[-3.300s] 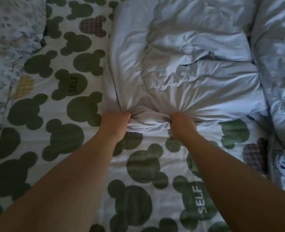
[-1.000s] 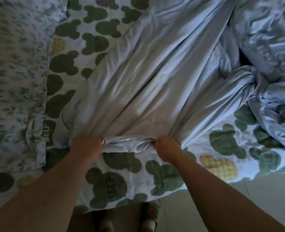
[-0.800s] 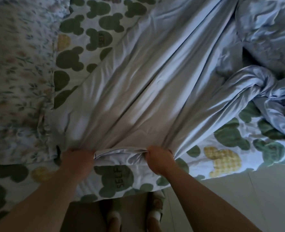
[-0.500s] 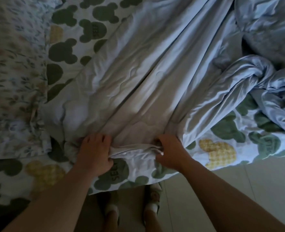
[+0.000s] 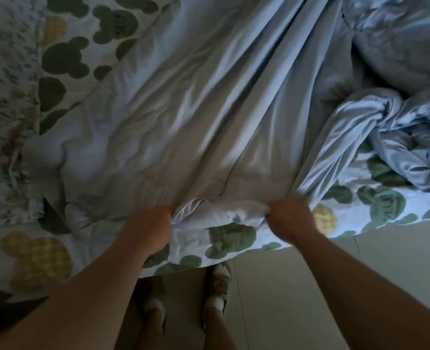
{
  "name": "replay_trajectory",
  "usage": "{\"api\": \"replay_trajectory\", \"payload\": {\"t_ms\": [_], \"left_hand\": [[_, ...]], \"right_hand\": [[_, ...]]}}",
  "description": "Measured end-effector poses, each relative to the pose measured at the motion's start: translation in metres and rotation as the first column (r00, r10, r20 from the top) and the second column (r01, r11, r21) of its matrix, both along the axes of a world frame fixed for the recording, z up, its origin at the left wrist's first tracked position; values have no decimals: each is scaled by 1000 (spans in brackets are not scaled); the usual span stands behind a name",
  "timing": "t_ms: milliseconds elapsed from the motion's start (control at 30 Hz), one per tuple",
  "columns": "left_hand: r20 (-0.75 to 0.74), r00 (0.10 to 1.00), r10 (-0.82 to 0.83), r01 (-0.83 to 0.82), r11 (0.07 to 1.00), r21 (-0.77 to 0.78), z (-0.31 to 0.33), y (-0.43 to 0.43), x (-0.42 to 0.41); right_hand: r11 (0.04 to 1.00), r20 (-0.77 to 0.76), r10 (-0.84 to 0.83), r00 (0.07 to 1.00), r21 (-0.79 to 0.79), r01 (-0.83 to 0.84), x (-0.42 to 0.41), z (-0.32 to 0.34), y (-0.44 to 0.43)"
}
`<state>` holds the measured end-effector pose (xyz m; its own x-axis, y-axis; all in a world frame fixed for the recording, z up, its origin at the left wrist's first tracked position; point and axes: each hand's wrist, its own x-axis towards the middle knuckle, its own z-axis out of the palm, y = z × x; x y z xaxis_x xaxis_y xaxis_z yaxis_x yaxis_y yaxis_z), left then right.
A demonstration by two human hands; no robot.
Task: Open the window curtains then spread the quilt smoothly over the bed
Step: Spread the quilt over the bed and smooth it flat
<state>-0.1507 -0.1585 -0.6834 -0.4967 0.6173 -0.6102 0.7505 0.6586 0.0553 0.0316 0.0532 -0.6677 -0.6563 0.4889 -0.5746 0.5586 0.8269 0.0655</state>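
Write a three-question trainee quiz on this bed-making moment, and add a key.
1. True or false: the left hand and the right hand both grip the quilt at its near edge.
2. Where does part of the quilt lie twisted in a heap? A) on the right side of the bed B) on the pillow C) off the mattress entirely
3. Fill in: the person's feet stand on the ____.
Key: 1 true; 2 A; 3 floor.

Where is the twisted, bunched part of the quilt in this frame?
Head view, right side: the twisted bunch lies on the mouse-print sheet near the bed's edge, up and right of the right hand, which grips the quilt at its near hem.
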Motion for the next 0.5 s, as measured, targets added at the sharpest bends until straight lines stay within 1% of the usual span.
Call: {"api": "replay_trajectory", "payload": {"t_ms": [67,133,200,267,300,333,367,400,433,467,500], "left_hand": [[4,998,-61,61,996,-67,3,-7,12],[22,994,-104,106,988,-114,4,-7,19],[70,995,-71,81,987,-140,7,-3,18],[153,988,3,17,992,-128,14,3,16],[199,979,41,-15,992,-128,20,7,12],[246,966,80,-54,993,-110,27,10,8],[288,949,124,-103,991,-87,35,14,0],[307,938,162,-150,987,-62,41,18,-9],[291,943,164,-164,986,-24,46,21,-19],[249,957,152,-164,986,29,50,23,-33],[155,984,84,-94,994,57,50,25,-46]], "right_hand": [[997,22,-8,1000,-74,10,8,1,-17],[994,55,4,998,-113,3,10,4,-23],[992,129,12,992,-124,4,8,8,-23],[990,252,64,966,-138,-29,3,12,-22],[986,320,69,945,-166,-16,-5,15,-21],[977,378,50,924,-211,34,-13,19,-19],[955,421,4,907,-272,121,-26,24,-16],[914,433,-39,900,-348,207,-40,28,-12],[866,427,-77,901,-420,273,-57,31,-8],[848,383,-93,919,-454,275,-76,34,-4],[866,326,-108,939,-432,250,-94,37,0]]}}
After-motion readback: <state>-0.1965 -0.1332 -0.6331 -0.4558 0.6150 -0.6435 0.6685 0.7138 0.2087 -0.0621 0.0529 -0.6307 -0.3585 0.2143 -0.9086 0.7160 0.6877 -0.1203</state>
